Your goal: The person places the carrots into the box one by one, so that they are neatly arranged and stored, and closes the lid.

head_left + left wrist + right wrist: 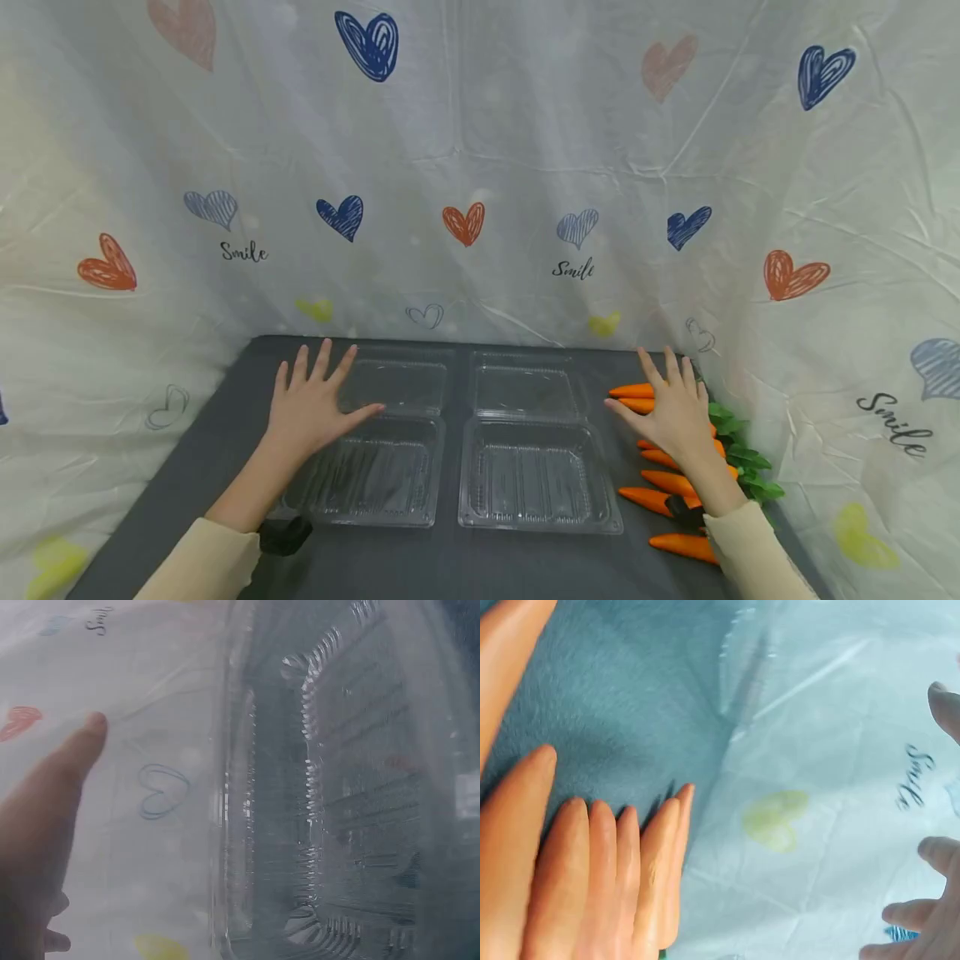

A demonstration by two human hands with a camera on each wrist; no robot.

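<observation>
My left hand is spread with fingers straight, above the left clear plastic container, and holds nothing. That container lies with its hinged lid folded back; its ribbed tray fills the right half of the left wrist view. A second clear container, also with its lid laid back, sits to its right. My right hand, fingers spread and holding nothing, is over a row of orange carrots with green leaves. Several carrots line up in the right wrist view.
A dark grey cloth covers the table. Behind it and on both sides hangs a white curtain printed with hearts and "Smile". The carrot leaves reach the right edge of the table, close to the curtain. A dark wrist strap mount sits at my left wrist.
</observation>
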